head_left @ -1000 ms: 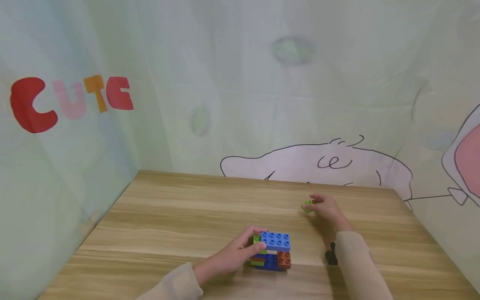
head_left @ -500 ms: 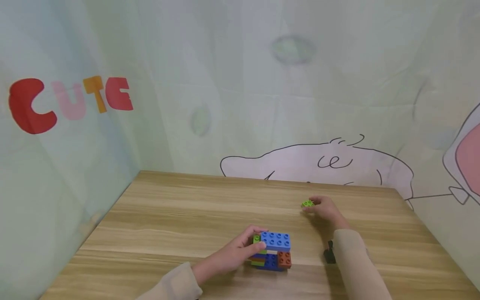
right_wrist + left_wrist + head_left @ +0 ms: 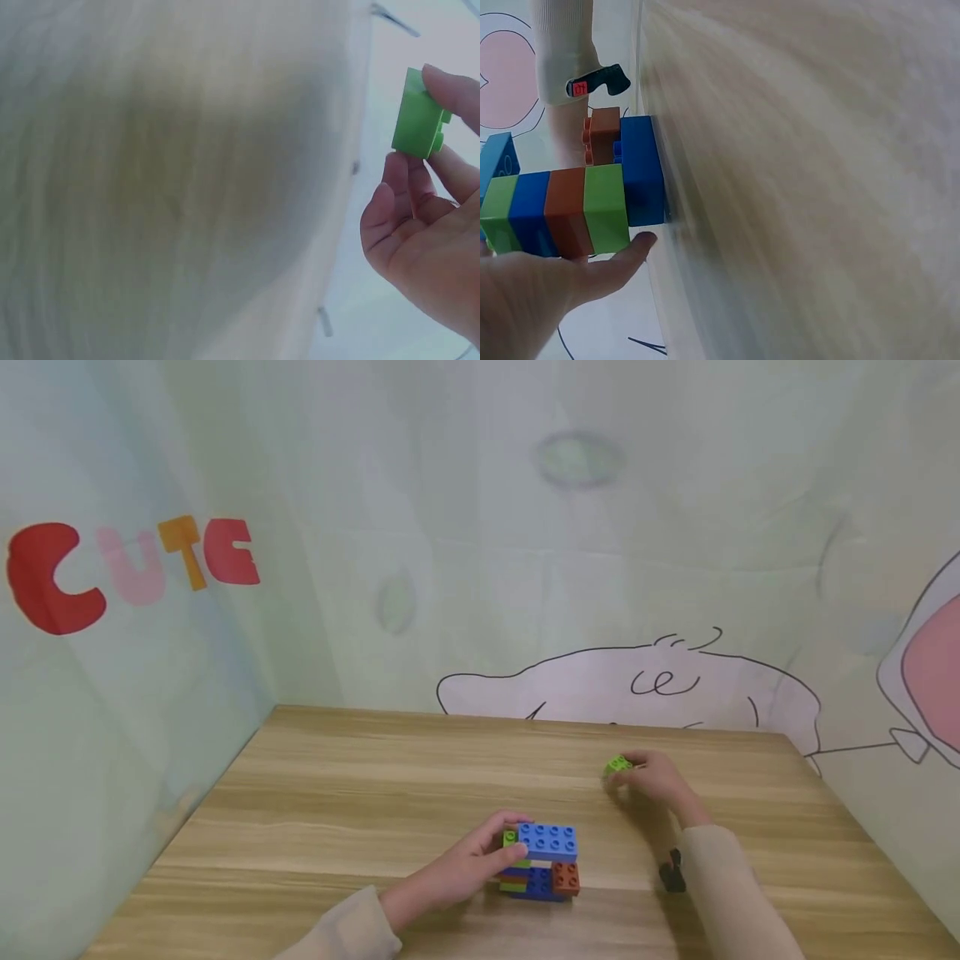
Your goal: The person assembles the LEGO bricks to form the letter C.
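Note:
My left hand point(image 3: 472, 864) grips the left side of a toy building-block structure, thumb in front and fingers behind. On top of it lies a light blue block point(image 3: 547, 841) with studs. In the left wrist view, a column of green point(image 3: 606, 210), orange-brown point(image 3: 566, 214) and blue blocks joins a dark blue base block point(image 3: 642, 172). A small orange-brown block point(image 3: 566, 877) sits on the base's right end. Farther back on the right, my right hand point(image 3: 654, 777) pinches a small green block point(image 3: 418, 116) between thumb and fingers, above the table.
The wood-grain table point(image 3: 360, 777) runs back to a fabric wall point(image 3: 480, 568) printed with a cartoon outline. Another printed wall with coloured letters point(image 3: 56, 578) rises on the left. A black device point(image 3: 672, 871) is at the right sleeve point(image 3: 731, 885).
The green block has turned in my right hand's fingers, its studs facing differently. My left hand and the structure keep their place, while the head view has shifted slightly.

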Demonstrator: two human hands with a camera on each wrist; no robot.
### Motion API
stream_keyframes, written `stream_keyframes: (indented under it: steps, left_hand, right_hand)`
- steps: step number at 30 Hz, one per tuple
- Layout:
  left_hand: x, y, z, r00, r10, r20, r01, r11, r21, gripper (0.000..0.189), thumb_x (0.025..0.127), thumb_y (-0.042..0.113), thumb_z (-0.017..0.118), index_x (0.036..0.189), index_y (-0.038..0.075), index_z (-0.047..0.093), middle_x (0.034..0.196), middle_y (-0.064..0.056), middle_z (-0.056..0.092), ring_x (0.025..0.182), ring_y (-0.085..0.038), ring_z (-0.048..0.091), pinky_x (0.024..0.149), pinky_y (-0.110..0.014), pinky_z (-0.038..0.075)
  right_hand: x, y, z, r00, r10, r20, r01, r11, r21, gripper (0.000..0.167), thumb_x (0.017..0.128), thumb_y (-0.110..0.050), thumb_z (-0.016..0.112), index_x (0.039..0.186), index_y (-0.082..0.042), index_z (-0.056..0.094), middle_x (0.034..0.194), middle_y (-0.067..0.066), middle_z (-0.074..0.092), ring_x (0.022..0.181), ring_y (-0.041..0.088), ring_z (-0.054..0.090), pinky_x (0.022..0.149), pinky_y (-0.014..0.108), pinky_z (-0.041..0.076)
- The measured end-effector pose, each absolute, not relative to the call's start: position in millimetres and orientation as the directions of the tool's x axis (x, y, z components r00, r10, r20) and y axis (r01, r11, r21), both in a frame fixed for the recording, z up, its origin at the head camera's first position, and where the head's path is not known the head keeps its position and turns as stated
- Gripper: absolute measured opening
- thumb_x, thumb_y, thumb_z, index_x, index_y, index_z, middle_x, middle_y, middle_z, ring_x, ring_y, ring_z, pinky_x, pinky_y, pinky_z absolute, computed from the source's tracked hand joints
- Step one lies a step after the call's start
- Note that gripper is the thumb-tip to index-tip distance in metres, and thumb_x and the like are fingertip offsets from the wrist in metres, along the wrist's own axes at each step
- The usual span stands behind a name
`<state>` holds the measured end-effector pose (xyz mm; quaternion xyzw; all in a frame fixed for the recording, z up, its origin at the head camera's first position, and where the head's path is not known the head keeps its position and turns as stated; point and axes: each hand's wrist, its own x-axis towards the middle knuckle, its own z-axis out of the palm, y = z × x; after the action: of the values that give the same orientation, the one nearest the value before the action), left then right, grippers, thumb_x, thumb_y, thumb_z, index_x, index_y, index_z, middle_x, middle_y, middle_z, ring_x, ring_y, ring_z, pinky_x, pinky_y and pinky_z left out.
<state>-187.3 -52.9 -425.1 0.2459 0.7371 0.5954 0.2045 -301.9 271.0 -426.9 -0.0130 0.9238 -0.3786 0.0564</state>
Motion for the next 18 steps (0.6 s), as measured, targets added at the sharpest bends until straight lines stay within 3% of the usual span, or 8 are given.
stream_keyframes:
  steps: [4,11,18]
  left_hand:
    - [-186.6,-52.9,-425.2,-0.797,0.604,-0.006,0.124,0.174,0.977,0.04,0.1,0.033,0.048,0.139,0.023,0.044,0.128,-0.008,0.051,0.112,-0.02,0.053,0.096,-0.044,0.048]
    - [-189.0,-54.6,-419.4,-0.802,0.597,-0.01,0.125,0.185,0.975,0.045,0.101,0.038,0.047,0.142,0.024,0.039,0.138,-0.011,0.046,0.128,-0.031,0.046,0.104,-0.051,0.039]
    - [-195.7,-45.1,-409.3,-0.813,0.581,0.038,0.176,0.183,0.967,0.046,0.098,0.036,0.055,0.139,0.021,0.043,0.133,-0.006,0.055,0.127,-0.026,0.047,0.104,-0.051,0.039]
  right_hand:
    - [-287.9,270.6,-413.9,-0.992,-0.122,-0.035,-0.062,0.711,-0.7,0.057,0.084,-0.023,0.071,0.128,0.008,0.053,0.112,0.023,0.061,0.097,0.03,0.06,0.077,0.037,0.052]
    - [-253.6,257.0,-389.7,-0.964,-0.244,0.109,-0.255,0.711,-0.655,0.046,0.084,-0.019,0.074,0.123,0.002,0.061,0.109,0.012,0.064,0.096,0.025,0.059,0.074,0.032,0.05]
    - [-223.7,239.7,-375.5,-0.915,-0.365,0.17,-0.388,0.684,-0.618,0.041,0.081,-0.017,0.076,0.119,-0.005,0.065,0.105,0.002,0.063,0.092,0.017,0.055,0.071,0.027,0.048]
